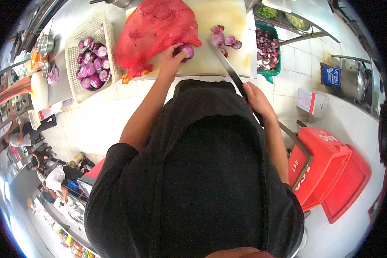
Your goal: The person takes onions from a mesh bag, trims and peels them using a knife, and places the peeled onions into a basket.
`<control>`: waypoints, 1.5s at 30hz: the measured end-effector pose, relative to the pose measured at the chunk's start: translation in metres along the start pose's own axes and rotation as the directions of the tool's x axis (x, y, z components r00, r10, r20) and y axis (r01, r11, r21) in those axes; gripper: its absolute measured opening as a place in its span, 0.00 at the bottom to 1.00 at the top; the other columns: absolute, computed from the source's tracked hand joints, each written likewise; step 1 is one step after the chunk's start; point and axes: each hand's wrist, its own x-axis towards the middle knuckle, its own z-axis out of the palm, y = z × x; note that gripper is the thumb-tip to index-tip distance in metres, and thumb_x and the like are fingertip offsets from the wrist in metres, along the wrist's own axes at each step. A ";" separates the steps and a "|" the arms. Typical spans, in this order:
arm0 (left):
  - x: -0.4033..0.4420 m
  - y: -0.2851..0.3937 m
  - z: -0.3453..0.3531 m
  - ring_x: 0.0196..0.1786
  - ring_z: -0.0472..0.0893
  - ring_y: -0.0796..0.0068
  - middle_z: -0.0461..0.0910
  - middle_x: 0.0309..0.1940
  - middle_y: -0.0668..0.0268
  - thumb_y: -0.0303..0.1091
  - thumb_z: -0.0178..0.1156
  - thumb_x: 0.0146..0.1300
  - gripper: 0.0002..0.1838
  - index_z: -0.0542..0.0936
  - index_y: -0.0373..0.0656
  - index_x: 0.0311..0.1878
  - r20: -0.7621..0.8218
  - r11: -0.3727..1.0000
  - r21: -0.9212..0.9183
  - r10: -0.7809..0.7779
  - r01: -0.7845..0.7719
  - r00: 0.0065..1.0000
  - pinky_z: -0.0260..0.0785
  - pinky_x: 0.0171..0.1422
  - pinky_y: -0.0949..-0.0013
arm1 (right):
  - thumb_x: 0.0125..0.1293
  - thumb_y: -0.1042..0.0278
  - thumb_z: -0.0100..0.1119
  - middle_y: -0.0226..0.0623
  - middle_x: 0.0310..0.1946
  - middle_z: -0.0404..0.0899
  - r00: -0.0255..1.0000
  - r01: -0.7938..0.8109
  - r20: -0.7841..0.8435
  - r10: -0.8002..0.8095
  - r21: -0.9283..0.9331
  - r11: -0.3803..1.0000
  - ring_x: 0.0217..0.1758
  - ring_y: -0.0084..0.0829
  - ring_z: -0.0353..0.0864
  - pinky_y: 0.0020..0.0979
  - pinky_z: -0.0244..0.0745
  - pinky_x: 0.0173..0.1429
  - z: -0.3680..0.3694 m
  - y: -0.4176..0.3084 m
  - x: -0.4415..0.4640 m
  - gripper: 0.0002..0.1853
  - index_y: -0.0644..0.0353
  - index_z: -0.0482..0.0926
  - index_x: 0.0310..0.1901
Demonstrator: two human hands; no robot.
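My left hand (173, 60) is closed around a purple onion (186, 52) at the front of the cutting board (202, 69). Right beside it lies a red mesh sack (157, 32), bulging with its contents. In my right hand (258, 101) is the black handle of a long knife (228, 68), its blade reaching over the board's front edge. The blade's tip is close to some onion peelings and cut ends (219, 36) on the board. To the left, a cream plastic basket (75, 88) holds several peeled purple onions (90, 64).
A green crate (269, 74) with onion skins sits low, right of the board. Containers of chopped greens (267, 11) stand on a rack at the upper right. Red bins (318, 161) are on the floor behind my right arm. Other people (56, 178) work at the far left.
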 end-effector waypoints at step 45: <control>0.019 0.138 -0.361 0.40 0.83 0.73 0.85 0.41 0.60 0.30 0.67 0.59 0.20 0.80 0.33 0.54 -0.596 0.800 0.532 0.585 -0.275 0.550 0.76 0.46 0.70 | 0.79 0.42 0.34 0.31 0.16 0.68 0.931 -0.090 -0.317 0.183 0.285 0.954 0.09 0.24 0.64 0.28 0.64 0.13 0.035 -0.036 0.055 0.25 0.57 0.69 0.41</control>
